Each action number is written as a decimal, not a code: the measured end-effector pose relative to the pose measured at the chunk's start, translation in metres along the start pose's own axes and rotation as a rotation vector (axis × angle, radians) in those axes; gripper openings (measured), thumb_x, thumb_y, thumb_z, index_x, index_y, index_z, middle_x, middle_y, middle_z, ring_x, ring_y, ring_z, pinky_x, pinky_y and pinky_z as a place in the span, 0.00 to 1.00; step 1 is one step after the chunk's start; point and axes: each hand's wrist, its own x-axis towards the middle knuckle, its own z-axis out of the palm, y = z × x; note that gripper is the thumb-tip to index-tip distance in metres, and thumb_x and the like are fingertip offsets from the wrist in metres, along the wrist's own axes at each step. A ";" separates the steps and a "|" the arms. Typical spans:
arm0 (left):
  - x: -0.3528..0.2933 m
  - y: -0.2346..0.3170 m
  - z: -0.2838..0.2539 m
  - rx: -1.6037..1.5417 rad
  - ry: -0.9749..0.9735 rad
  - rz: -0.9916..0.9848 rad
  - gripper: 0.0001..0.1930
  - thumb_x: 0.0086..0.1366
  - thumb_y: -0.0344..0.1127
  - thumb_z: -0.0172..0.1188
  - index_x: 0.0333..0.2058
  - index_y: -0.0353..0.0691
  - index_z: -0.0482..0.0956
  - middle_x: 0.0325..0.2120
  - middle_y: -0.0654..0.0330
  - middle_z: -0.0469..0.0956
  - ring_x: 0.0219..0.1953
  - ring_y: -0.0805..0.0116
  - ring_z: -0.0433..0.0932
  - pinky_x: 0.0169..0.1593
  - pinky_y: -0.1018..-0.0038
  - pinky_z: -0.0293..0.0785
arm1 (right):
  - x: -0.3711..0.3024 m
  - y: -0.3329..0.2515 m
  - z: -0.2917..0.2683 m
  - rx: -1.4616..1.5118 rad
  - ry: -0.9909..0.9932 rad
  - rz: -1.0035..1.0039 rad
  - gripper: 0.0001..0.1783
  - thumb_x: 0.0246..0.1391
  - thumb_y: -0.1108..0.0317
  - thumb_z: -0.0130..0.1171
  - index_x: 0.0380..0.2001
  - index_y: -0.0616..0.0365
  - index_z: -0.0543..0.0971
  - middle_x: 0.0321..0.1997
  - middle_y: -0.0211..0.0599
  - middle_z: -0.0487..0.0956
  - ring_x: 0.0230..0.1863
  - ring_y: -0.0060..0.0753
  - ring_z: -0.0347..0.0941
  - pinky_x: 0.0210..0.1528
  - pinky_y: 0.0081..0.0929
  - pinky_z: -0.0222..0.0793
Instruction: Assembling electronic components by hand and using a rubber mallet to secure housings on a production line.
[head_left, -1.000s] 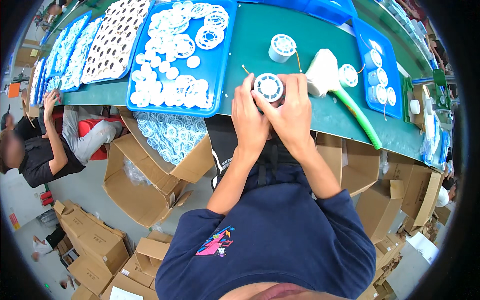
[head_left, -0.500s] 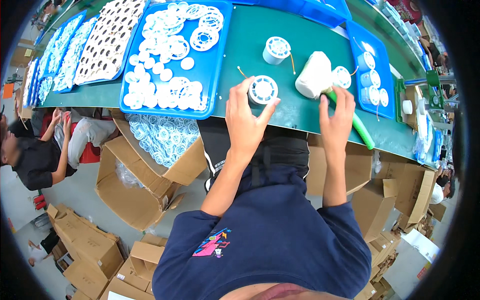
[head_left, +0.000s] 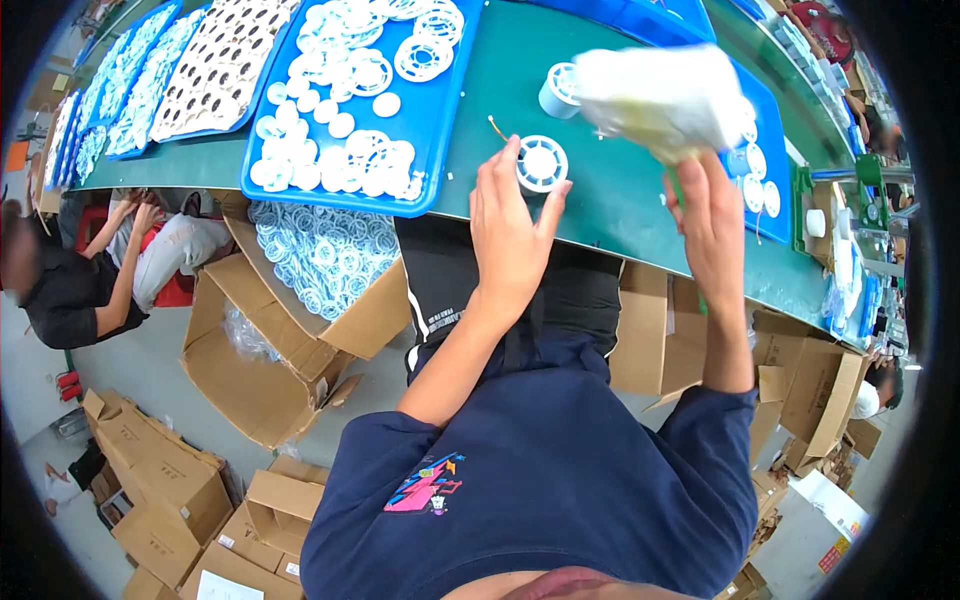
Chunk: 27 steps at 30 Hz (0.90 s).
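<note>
A white plastic cylindrical housing with a slotted round top [head_left: 542, 163] stands at the near edge of the green surface [head_left: 620, 205], in front of the person. Its slotted face points up and its long axis is roughly upright; a thin orange wire [head_left: 497, 128] sticks out at its far left side. The left hand [head_left: 506, 228] has its grip curled around the housing, fingers on the left, thumb on the right.

The right hand [head_left: 712, 222] has its grip clenched on a green-handled mallet with a bulky white head [head_left: 660, 100]. The mallet is held above the surface, motion-blurred, its handle pointing toward the person and its head, long axis left to right, at the far end.

Partly behind the head, on the far side, stands a second white cylinder [head_left: 557, 95]. To the right lies a blue plastic tray [head_left: 775, 125] with more white cylinders; to the left, a larger blue tray [head_left: 432, 130] carries white rings and discs.

Below on the left, an open brown carton [head_left: 375, 312] holds translucent rings. Closed brown cartons [head_left: 165, 470] nearer the person bear dark print, too small to read. The navy T-shirt [head_left: 570, 480] shows a multicoloured graphic [head_left: 425, 485].
</note>
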 end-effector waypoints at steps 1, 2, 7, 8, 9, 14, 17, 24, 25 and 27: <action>0.000 0.002 0.001 0.073 0.023 -0.002 0.35 0.66 0.41 0.71 0.66 0.32 0.66 0.55 0.44 0.73 0.56 0.45 0.75 0.60 0.57 0.70 | 0.011 -0.011 0.003 -0.003 -0.054 -0.012 0.18 0.75 0.58 0.51 0.39 0.64 0.76 0.21 0.39 0.72 0.22 0.31 0.68 0.27 0.32 0.64; -0.001 -0.001 0.003 0.087 0.016 0.017 0.37 0.67 0.43 0.69 0.67 0.32 0.64 0.57 0.42 0.72 0.57 0.42 0.74 0.59 0.55 0.68 | 0.023 -0.008 0.006 -0.140 -0.231 -0.036 0.20 0.75 0.56 0.50 0.40 0.64 0.77 0.22 0.40 0.73 0.23 0.34 0.69 0.28 0.33 0.65; 0.001 -0.006 0.004 0.128 0.034 0.081 0.38 0.65 0.39 0.71 0.68 0.32 0.63 0.57 0.42 0.73 0.57 0.42 0.74 0.58 0.54 0.69 | 0.025 -0.004 0.004 0.083 -0.175 0.221 0.25 0.75 0.48 0.49 0.41 0.64 0.78 0.22 0.33 0.70 0.25 0.24 0.69 0.28 0.30 0.65; 0.000 -0.007 0.003 0.129 0.016 0.106 0.39 0.63 0.37 0.71 0.68 0.31 0.62 0.57 0.42 0.73 0.58 0.42 0.74 0.58 0.54 0.69 | 0.018 0.014 0.001 0.017 -0.256 0.192 0.24 0.75 0.50 0.50 0.43 0.64 0.78 0.22 0.30 0.70 0.25 0.20 0.67 0.28 0.27 0.64; -0.003 -0.007 0.003 0.129 -0.009 0.131 0.39 0.62 0.35 0.72 0.68 0.31 0.62 0.57 0.42 0.73 0.58 0.42 0.74 0.59 0.53 0.68 | 0.009 0.018 -0.002 0.009 -0.257 0.197 0.24 0.75 0.50 0.50 0.43 0.64 0.78 0.22 0.30 0.70 0.25 0.20 0.67 0.28 0.27 0.64; -0.006 -0.018 0.000 0.064 0.029 0.056 0.45 0.59 0.35 0.75 0.69 0.32 0.59 0.54 0.43 0.78 0.57 0.43 0.76 0.61 0.53 0.66 | -0.041 0.041 0.006 -0.222 -0.109 0.071 0.16 0.74 0.61 0.51 0.47 0.66 0.77 0.25 0.45 0.79 0.25 0.43 0.74 0.30 0.38 0.69; -0.005 -0.018 -0.003 0.049 0.045 0.035 0.49 0.57 0.31 0.76 0.70 0.28 0.55 0.55 0.45 0.79 0.59 0.45 0.76 0.63 0.54 0.65 | -0.056 0.038 0.003 -0.258 -0.110 -0.230 0.16 0.64 0.71 0.61 0.53 0.66 0.78 0.43 0.57 0.83 0.38 0.60 0.80 0.39 0.41 0.76; -0.008 -0.021 -0.004 0.147 0.074 0.172 0.47 0.59 0.30 0.71 0.70 0.23 0.53 0.58 0.46 0.78 0.61 0.47 0.73 0.64 0.54 0.62 | -0.031 -0.014 0.005 -0.507 -0.290 -0.454 0.27 0.61 0.57 0.66 0.62 0.50 0.77 0.30 0.40 0.76 0.27 0.49 0.78 0.27 0.43 0.71; -0.008 -0.019 -0.002 0.049 0.142 0.128 0.47 0.57 0.30 0.73 0.70 0.24 0.54 0.56 0.44 0.77 0.59 0.46 0.74 0.64 0.54 0.62 | -0.028 -0.021 0.007 -0.462 -0.276 -0.478 0.27 0.61 0.57 0.66 0.62 0.50 0.77 0.30 0.41 0.76 0.27 0.49 0.78 0.27 0.43 0.71; -0.014 -0.039 0.007 -0.091 0.079 0.000 0.49 0.54 0.29 0.75 0.70 0.24 0.55 0.52 0.43 0.78 0.57 0.45 0.74 0.64 0.54 0.63 | -0.006 -0.040 0.015 -0.552 -0.335 -0.506 0.21 0.63 0.56 0.65 0.56 0.53 0.80 0.29 0.44 0.78 0.28 0.51 0.78 0.28 0.43 0.72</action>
